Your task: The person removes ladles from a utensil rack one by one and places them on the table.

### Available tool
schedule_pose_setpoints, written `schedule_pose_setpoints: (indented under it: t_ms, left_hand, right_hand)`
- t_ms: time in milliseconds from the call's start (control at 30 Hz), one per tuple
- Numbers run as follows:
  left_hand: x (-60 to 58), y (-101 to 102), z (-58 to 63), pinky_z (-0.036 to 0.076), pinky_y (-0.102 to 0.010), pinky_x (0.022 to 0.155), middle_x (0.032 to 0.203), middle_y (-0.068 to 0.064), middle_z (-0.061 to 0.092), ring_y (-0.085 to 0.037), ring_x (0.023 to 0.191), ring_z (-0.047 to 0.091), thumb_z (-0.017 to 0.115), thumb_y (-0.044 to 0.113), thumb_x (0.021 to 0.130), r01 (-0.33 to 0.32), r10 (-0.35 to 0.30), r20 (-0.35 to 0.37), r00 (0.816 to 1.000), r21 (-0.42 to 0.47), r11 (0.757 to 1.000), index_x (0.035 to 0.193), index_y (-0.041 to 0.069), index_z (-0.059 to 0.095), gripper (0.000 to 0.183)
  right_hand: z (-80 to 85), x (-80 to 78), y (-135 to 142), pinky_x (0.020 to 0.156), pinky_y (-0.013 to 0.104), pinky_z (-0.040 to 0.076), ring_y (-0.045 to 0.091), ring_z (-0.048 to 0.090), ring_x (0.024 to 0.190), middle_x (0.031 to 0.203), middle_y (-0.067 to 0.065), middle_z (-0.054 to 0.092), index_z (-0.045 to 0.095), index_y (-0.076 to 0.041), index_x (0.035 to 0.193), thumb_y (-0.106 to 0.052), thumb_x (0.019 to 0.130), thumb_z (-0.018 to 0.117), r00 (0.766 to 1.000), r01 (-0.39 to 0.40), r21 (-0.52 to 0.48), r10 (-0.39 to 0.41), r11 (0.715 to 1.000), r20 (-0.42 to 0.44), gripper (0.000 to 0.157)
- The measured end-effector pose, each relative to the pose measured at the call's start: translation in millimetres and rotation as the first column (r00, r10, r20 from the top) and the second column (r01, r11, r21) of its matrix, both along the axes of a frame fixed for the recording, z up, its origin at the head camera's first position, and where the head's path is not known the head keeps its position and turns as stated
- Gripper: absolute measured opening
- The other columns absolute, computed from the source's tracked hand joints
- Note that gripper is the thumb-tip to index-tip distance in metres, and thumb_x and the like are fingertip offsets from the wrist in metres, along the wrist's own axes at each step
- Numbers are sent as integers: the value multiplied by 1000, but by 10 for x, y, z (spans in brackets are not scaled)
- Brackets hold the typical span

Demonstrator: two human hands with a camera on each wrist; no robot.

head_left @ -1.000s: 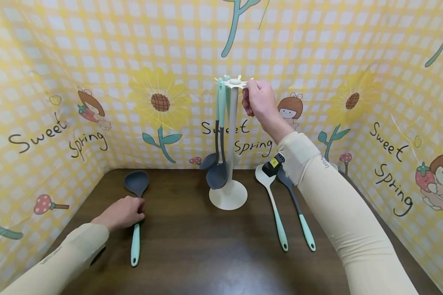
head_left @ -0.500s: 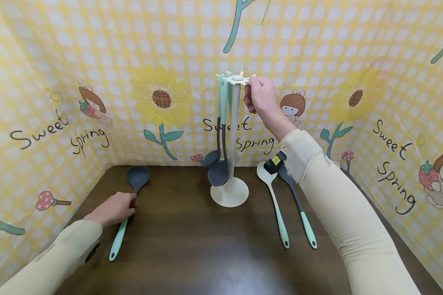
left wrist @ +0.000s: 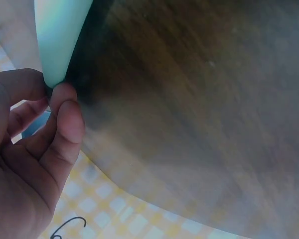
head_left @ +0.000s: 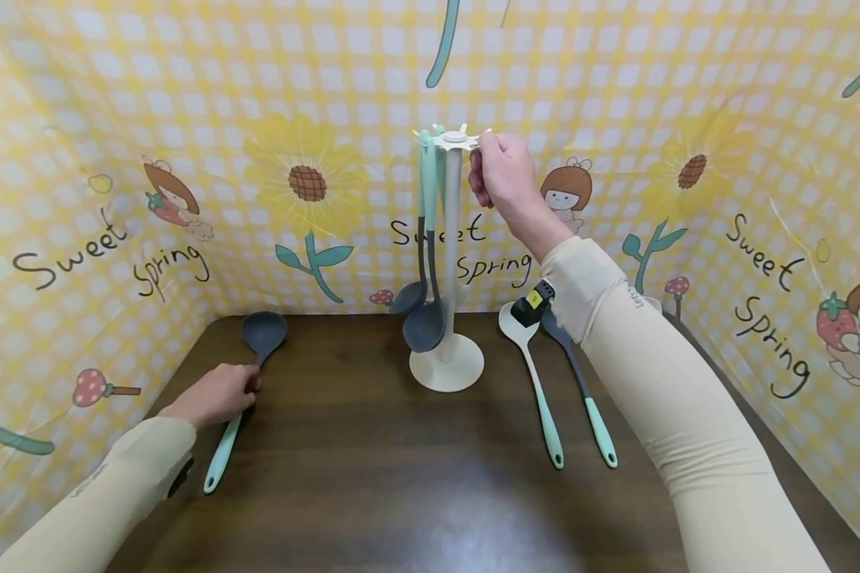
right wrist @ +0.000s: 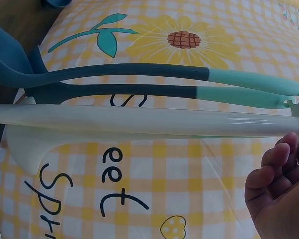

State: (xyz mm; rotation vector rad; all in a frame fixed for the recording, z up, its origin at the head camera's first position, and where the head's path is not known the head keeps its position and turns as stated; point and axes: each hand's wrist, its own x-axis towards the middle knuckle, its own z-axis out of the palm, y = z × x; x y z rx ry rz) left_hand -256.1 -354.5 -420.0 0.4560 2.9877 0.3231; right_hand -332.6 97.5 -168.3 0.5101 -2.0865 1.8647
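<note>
Pinching the dark utensil at left of the bench: left hand, fingers closed, contact clear only in left wrist view. Right hand: fingers curled, gripping the top of the stand. Right wrist view exposes a white utensil, mostly hidden in head view.

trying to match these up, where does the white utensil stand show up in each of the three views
Head: the white utensil stand is near the middle, upright on the table, with the right hand at its top.
Left wrist: I don't see it there.
Right wrist: its pole runs sideways across the middle of the picture.
Shared landmark: the yellow checked cloth, visible in all three.
</note>
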Motion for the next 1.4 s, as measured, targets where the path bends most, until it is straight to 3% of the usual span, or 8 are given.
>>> schedule_pose_setpoints:
  t_ms: [500, 800, 933, 1067, 1233, 1400]
  left_hand:
    - [-67, -84, -83, 43, -32, 60, 81, -1, 61, -16, 67, 53, 61, 6, 89, -1, 0, 33, 999, 11, 1000, 96, 8, 60, 7]
    - [-57, -39, -56, 46, -36, 64, 93, -10, 67, -19, 74, 58, 64, 16, 91, -47, 46, 69, 997, 4, 999, 123, 2, 51, 37]
    - [-68, -8, -23, 50, -43, 68, 104, -21, 67, -28, 84, 65, 64, 20, 91, -70, 70, 6, 998, -36, 997, 128, -2, 48, 46]
    - [-95, 104, 58, 50, -50, 69, 107, -27, 61, -36, 86, 64, 60, 22, 92, -106, 100, -123, 987, -50, 993, 127, -5, 49, 46]
    - [-87, 421, 194, 49, -57, 80, 113, -26, 61, -42, 98, 62, 54, 24, 96, -112, 111, -221, 969, 6, 994, 123, -3, 53, 38]
    - [-93, 861, 297, 51, -54, 84, 114, -20, 63, -37, 99, 64, 54, 23, 97, -51, 71, -310, 948, 72, 996, 120, 2, 58, 31]
  right_hand:
    - [-17, -5, -6, 42, 27, 36, 16, 41, 40, 52, 3, 50, 49, -7, 66, -17, 103, 34, 1000, -6, 12, 6, 1000, -15, 41]
    - [-52, 12, 30, 43, 26, 35, 16, 41, 42, 54, 3, 50, 49, -7, 68, -18, 103, 33, 1000, 6, 9, -6, 1000, 4, 40]
    - [-41, 1, 25, 43, 26, 35, 17, 41, 41, 53, 4, 50, 49, -7, 68, -18, 104, 33, 1000, 1, 14, -2, 1000, 8, 41]
    - [-1, -12, 6, 43, 26, 35, 16, 40, 41, 52, 3, 49, 49, -8, 67, -19, 103, 33, 1000, 3, 9, -3, 1000, -11, 41]
    - [7, -11, -4, 42, 26, 36, 17, 40, 41, 51, 4, 49, 48, -7, 67, -18, 104, 33, 1000, -8, 8, 8, 1000, -8, 42]
    - [-16, -23, -3, 41, 26, 35, 16, 40, 40, 51, 3, 48, 48, -7, 67, -18, 104, 33, 1000, -5, 11, 5, 1000, -21, 42]
